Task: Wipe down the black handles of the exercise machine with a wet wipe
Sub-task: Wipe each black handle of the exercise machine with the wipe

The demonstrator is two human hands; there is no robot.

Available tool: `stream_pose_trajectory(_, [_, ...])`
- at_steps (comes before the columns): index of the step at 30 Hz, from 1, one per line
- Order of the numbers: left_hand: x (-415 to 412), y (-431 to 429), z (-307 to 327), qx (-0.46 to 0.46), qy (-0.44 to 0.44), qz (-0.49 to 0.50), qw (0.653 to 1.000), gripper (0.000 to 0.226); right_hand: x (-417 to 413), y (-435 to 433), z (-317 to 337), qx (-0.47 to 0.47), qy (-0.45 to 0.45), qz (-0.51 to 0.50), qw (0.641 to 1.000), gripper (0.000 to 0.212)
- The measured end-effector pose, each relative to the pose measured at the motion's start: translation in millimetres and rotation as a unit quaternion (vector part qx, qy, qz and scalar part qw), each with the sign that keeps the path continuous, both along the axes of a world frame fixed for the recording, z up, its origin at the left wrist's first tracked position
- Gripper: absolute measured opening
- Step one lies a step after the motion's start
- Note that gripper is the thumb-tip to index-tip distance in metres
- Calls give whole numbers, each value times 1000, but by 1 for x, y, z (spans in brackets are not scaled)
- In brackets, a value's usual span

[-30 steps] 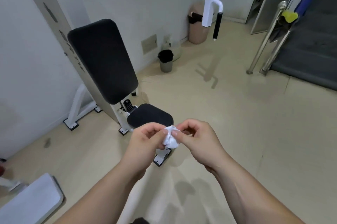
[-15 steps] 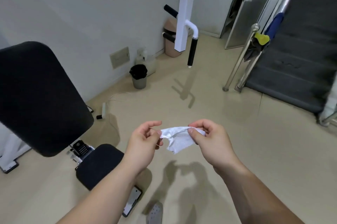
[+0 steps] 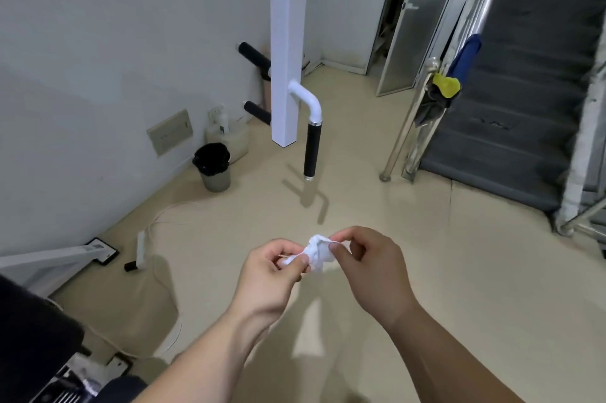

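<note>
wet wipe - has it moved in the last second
Yes. The wet wipe, pinched between left hand and right hand, has been carried away from the black pad toward the hanging black handle.

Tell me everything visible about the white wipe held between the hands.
The wet wipe is a small white sheet, thin and soft-looking, bunched into a crumpled wad. It hangs in the air above the beige floor, in front of the person. The left hand pinches its lower left end; the right hand pinches its upper right edge. Nothing else touches it.
</note>
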State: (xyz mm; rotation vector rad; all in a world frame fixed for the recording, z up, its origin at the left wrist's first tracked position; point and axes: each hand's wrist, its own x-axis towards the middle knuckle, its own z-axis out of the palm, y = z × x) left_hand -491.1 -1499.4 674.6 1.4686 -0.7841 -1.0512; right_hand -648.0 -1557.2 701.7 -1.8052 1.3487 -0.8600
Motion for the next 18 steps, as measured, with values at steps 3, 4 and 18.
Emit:
stream_pose_trajectory(3, [-7,-46,0,1,-10,16,1000,8,-2,-49,-14,35,-32,5,999,19])
stream_pose_trajectory(4, [-10,-61,0,-1,-13,25,1000,8,-3,-66,-19,46,-44,9,998,20])
stream_pose_trajectory(18, [-55,-234,-2,92,5,112,989,24,-9,-261,-72,163,-172,186,953,24])
